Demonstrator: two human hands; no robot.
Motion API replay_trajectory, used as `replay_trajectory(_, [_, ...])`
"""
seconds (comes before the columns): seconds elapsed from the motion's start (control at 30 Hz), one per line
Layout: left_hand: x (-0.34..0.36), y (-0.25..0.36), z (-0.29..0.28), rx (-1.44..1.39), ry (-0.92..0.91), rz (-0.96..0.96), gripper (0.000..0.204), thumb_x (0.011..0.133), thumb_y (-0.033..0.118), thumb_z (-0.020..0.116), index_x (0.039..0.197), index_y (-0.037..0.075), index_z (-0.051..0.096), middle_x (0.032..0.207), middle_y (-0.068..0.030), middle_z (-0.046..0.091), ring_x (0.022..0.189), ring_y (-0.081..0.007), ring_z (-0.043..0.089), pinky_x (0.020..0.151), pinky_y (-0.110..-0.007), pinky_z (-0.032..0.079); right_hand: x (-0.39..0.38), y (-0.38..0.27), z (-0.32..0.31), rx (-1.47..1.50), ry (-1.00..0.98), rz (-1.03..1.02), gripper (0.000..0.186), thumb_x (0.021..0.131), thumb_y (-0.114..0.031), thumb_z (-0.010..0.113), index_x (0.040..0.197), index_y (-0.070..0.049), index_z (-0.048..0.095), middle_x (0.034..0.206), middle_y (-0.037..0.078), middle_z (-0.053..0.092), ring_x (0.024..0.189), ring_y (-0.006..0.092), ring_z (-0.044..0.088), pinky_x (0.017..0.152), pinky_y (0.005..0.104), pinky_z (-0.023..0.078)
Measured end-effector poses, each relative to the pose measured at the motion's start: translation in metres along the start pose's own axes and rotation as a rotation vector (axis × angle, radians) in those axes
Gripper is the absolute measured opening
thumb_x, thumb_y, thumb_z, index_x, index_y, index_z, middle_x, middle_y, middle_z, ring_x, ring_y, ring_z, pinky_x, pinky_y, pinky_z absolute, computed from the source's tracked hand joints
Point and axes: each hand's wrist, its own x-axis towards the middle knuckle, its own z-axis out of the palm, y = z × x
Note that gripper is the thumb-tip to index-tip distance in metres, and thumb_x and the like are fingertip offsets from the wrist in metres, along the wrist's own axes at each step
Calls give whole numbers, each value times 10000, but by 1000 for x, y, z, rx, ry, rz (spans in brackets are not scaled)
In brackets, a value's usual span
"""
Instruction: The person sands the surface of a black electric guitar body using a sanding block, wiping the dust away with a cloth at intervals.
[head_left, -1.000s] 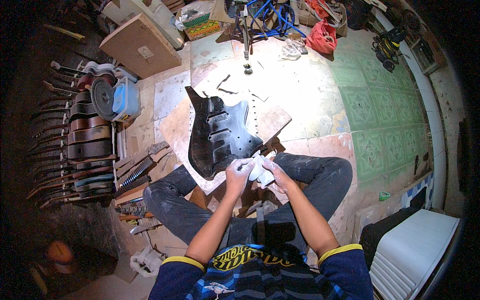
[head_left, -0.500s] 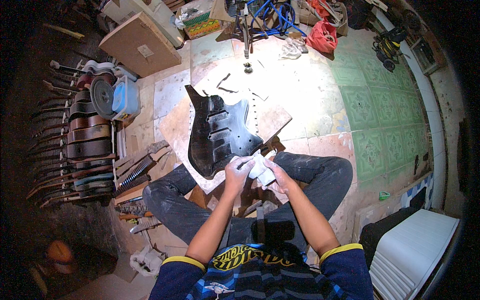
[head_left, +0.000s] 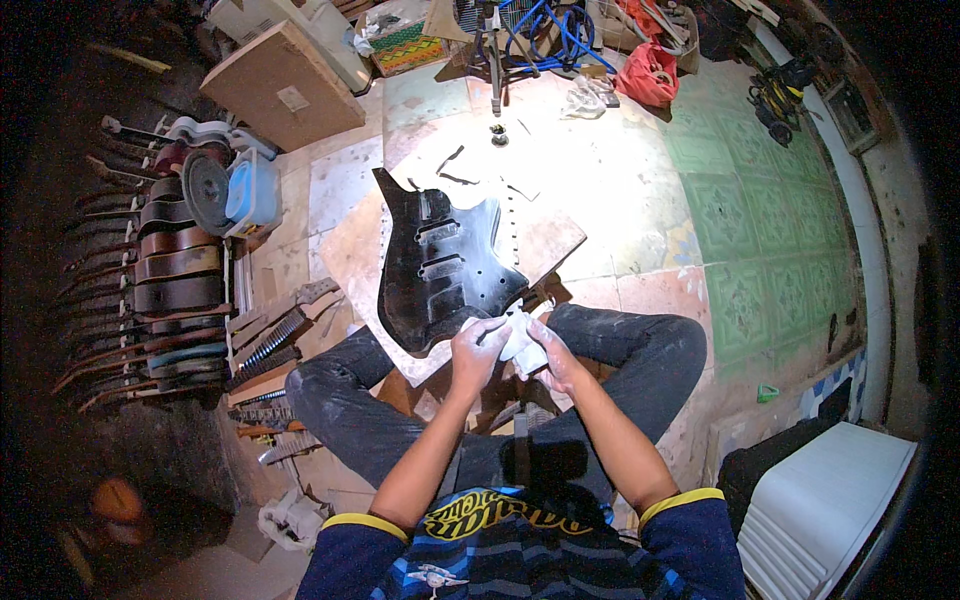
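Between my knees, both hands hold a folded white sheet point(head_left: 524, 347), thin and creased; whether it is paper or cloth I cannot tell. My left hand point(head_left: 476, 350) grips its left side with fingers closed and dusted white. My right hand point(head_left: 562, 368) pinches the right side, thumb on top. Just beyond my hands lies a glossy black electric guitar body point(head_left: 405, 275) with its cavities facing up, its lower end close to my left hand. It rests on a pale square board point(head_left: 545, 245) on the floor.
A row of guitars point(head_left: 175, 270) stands at the left, beside a clear bin with a blue lid point(head_left: 250, 195). Guitar necks point(head_left: 275, 345) lie near my left knee. A red bag point(head_left: 648, 72) and blue tubing point(head_left: 565, 40) sit at the back. A white ridged cabinet point(head_left: 830, 510) is at lower right.
My hands have shifted only slightly while holding the white sheet, and its folds sit a little differently. The guitar body stays in place on the board.
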Motion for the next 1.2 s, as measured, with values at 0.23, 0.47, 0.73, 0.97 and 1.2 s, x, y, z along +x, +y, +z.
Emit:
replay_trajectory(0.23, [-1,9,3,107,148,39,222,850,155,824,986,-9,759,939,-111,741,883,-179,680,809,-325,529,2,1,-2,13,-8,16,426,1045,-440,527,1318,-113,510,989,63,668,757,186,683,514,358,562])
replay_trajectory(0.47, [-14,24,10,72,201,-71,206,862,149,817,967,-7,733,843,-92,731,786,-163,671,756,-312,530,8,14,-14,-131,48,-93,488,1032,-369,575,1409,-79,467,1227,93,621,1000,178,663,683,367,601])
replay_trajectory(0.73, [-24,12,13,-280,101,-188,298,918,118,749,1156,-60,727,1097,-145,761,983,-159,691,896,-304,530,9,22,8,-799,213,-564,576,997,-239,641,1427,71,416,1376,201,514,1273,293,520,1116,418,393])
replay_trajectory(0.97, [-28,21,5,-300,39,-199,316,963,86,682,1236,-73,688,1199,-138,742,1053,-147,675,944,-300,520,3,20,24,-1199,312,-790,594,1021,-277,541,1429,128,393,1251,272,486,1195,383,502,1102,471,356])
replay_trajectory(1.2, [-29,19,4,-284,20,-160,293,981,78,651,1225,-80,689,1199,-143,743,1079,-153,680,955,-307,520,4,21,27,-1206,357,-828,637,1021,-306,527,1462,127,375,1241,275,486,1177,401,498,1082,477,369])
